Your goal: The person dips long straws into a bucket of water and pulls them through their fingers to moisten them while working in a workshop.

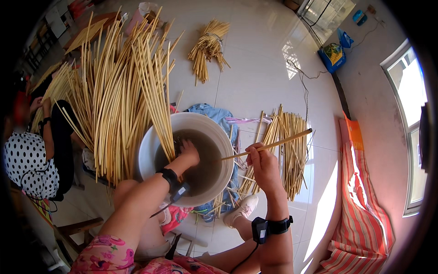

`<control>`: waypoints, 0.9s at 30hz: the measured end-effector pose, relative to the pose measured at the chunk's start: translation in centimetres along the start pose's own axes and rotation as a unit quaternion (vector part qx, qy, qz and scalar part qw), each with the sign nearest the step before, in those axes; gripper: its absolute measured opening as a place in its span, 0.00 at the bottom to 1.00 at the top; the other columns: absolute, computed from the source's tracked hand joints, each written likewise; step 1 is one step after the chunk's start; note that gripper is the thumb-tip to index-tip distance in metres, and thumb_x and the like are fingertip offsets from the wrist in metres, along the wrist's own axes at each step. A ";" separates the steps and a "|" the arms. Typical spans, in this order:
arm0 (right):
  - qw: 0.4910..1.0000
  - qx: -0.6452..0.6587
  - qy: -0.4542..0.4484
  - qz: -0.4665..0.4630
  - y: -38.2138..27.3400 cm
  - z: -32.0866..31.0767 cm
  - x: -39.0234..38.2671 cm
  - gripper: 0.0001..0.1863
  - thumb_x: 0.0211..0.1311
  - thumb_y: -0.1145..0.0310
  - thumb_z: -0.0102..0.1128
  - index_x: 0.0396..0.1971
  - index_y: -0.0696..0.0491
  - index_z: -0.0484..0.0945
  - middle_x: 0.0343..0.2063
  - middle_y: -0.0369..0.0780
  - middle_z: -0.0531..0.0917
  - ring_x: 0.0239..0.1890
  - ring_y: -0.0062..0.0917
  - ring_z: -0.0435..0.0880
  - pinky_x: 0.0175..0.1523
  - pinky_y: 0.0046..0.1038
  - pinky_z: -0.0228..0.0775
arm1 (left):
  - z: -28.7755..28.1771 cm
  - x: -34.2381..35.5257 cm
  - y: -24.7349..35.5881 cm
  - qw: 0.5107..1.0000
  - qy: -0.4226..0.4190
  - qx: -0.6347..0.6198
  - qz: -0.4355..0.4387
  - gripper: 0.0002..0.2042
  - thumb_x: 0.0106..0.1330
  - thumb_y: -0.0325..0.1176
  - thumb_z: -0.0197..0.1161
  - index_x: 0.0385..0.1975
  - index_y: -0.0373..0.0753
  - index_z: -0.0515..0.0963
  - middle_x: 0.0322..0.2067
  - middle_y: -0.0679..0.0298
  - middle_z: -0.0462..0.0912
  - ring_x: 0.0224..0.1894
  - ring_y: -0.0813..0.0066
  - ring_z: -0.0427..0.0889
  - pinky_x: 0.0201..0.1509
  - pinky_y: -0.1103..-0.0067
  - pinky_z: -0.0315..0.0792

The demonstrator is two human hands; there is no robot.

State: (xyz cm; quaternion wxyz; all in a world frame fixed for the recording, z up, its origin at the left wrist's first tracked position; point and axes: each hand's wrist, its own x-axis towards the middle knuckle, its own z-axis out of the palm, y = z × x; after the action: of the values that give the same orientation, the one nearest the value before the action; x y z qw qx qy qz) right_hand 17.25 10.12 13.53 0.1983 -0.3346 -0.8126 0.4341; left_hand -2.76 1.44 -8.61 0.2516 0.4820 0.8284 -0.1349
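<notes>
My right hand (262, 160) is closed around a thin bamboo stick (287, 139). The stick slants across the right rim of a white bucket (155, 132), its lower end at the murky water and its dark-tipped end up to the right. Inside the bucket my left hand (189, 152) is at the water's surface, its visible fingers slightly apart; their tips are partly hidden. Close beside it, several bamboo sticks (157, 100) stand in the water and lean on the bucket's far left rim.
A large pile of sticks (116, 100) rises left of the bucket. A tied bundle (210, 43) lies beyond, and more sticks (292, 146) lie at right. Blue cloth (207, 111) surrounds the bucket. A person (32, 155) sits at left; striped fabric (360, 219) lies by the wall.
</notes>
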 end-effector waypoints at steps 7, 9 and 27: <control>0.997 0.047 -0.054 0.040 0.4 1.0 0.3 0.11 0.68 0.68 0.47 0.34 0.60 0.74 0.18 0.41 0.76 0.22 0.26 0.76 0.31 0.26 0.67 | -2.6 -3.0 0.6 0.939 -0.079 -0.215 0.257 0.20 0.63 0.29 0.47 0.56 0.34 0.67 0.51 0.45 0.72 0.53 0.49 0.71 0.58 0.69 0.65; 0.996 0.076 -0.039 0.027 -0.1 0.5 0.7 0.12 0.70 0.68 0.44 0.35 0.60 0.74 0.19 0.37 0.76 0.22 0.18 0.73 0.29 0.20 0.64 | -2.8 -4.3 0.2 0.911 0.037 -0.241 0.332 0.16 0.65 0.31 0.48 0.51 0.34 0.70 0.45 0.45 0.75 0.49 0.48 0.74 0.54 0.68 0.67; 0.819 0.260 0.503 0.089 3.8 -11.8 -0.3 0.16 0.73 0.60 0.37 0.24 0.50 0.65 0.13 0.28 0.58 0.12 0.11 0.49 0.17 0.18 0.38 | -12.2 -10.6 -1.3 0.839 0.057 -0.401 0.363 0.13 0.67 0.39 0.53 0.28 0.35 0.77 0.27 0.56 0.80 0.31 0.64 0.80 0.36 0.73 0.71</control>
State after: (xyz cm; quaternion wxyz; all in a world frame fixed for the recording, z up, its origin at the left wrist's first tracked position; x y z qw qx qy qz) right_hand 26.07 18.19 16.79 0.6198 -0.5134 -0.4229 0.4164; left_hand -3.05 -1.25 7.33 0.4058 0.6122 0.5886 0.3378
